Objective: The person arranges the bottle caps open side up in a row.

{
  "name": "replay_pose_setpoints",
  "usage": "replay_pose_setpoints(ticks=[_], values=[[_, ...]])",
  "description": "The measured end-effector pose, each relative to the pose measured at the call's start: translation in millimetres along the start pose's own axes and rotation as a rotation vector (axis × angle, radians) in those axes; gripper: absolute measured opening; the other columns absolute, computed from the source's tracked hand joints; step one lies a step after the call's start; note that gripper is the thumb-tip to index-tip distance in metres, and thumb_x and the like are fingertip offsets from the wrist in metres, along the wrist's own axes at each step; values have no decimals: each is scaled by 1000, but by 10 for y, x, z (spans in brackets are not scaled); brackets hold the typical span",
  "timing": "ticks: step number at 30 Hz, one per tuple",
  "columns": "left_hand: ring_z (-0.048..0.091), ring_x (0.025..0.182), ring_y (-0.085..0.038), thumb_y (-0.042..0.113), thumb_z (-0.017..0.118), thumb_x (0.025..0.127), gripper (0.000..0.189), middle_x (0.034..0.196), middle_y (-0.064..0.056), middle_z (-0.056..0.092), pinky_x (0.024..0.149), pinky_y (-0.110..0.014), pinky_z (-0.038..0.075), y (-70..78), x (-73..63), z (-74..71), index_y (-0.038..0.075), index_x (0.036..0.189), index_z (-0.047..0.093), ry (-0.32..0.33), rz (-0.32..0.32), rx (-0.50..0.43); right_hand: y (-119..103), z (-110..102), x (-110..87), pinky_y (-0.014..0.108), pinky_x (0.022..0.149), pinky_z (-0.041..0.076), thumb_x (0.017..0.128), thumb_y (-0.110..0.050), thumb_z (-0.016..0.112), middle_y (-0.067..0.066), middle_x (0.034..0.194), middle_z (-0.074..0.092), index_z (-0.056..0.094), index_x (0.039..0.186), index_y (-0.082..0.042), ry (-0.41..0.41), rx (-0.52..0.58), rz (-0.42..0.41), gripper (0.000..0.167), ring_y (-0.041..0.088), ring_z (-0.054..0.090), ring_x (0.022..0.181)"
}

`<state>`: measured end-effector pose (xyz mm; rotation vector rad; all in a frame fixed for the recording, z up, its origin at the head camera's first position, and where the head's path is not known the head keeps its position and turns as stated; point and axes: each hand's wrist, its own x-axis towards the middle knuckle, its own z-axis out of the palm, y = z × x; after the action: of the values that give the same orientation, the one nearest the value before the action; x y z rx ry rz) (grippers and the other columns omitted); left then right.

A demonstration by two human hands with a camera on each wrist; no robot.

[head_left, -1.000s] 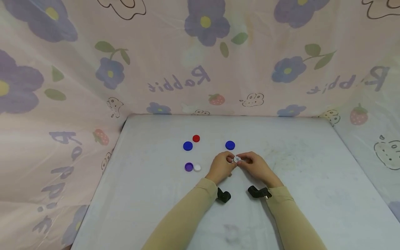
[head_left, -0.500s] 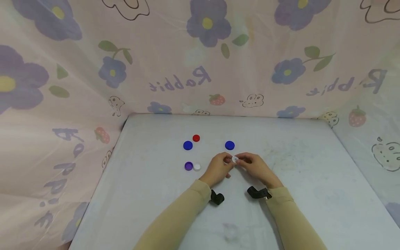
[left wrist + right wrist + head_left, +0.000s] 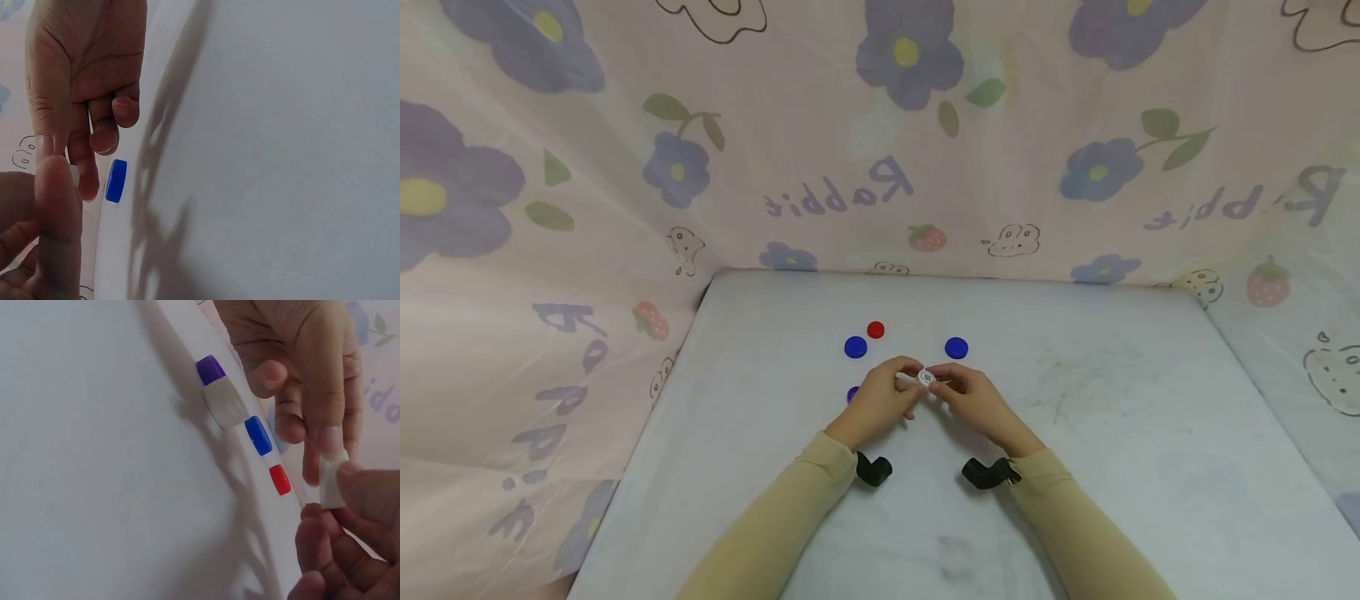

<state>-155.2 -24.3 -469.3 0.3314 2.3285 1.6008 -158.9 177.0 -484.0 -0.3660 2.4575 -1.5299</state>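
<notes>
Both hands meet near the middle of the table around a small white bottle cap [image 3: 927, 378], its face turned up with a ring and a mark on it. My left hand [image 3: 880, 396] pinches it from the left, thumb and fingers at the rim. From the right, my right hand [image 3: 977, 400] grips the same cap [image 3: 331, 481] between thumb and fingertips. The cap is held above the tabletop. In the left wrist view a thumb covers most of it. Behind the left hand a purple cap [image 3: 852, 393] shows only in part.
On the white table [image 3: 1150, 467] lie a red cap [image 3: 876, 330], a blue cap [image 3: 855, 347] to its left and another blue cap [image 3: 956, 348] beyond the right hand. A second white cap [image 3: 225, 403] touches the purple one. Flower-printed cloth [image 3: 820, 150] walls the table's back and sides.
Both hands have shifted left with the white cap between them. The left hand now hides the other white cap and part of the purple one in the head view. The loose caps stay put.
</notes>
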Motion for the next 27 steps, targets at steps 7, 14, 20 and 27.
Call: replay_pose_setpoints(ticks=[7,14,20,27], values=[[67,63,-18,18,65,95,33,119,-1,59,58,-33,54,-25,-2,-16,15,126,56,-3,-15,-37,-16,32,5,35,68,50,94,-30,64,0,103,67,63,121,-17,23,-27,-6,29,20,62,84],[66,62,-18,23,62,96,30,108,-2,62,57,-33,54,-45,3,-11,14,124,56,9,-4,-46,-40,28,1,32,64,48,95,-27,64,1,97,65,62,118,-16,52,-53,-14,26,22,60,80],[66,61,-21,26,57,99,28,101,-9,64,58,-37,55,-51,-3,-24,10,122,58,23,19,-85,-46,40,7,32,64,48,96,-28,63,5,96,65,62,115,-13,66,-50,-10,25,24,59,80],[66,60,-21,20,51,102,19,80,-10,66,59,-39,55,-51,-11,-23,10,116,59,24,35,-80,-281,46,-82,27,59,42,98,-17,58,22,92,64,61,111,0,82,-19,-24,22,39,59,81]])
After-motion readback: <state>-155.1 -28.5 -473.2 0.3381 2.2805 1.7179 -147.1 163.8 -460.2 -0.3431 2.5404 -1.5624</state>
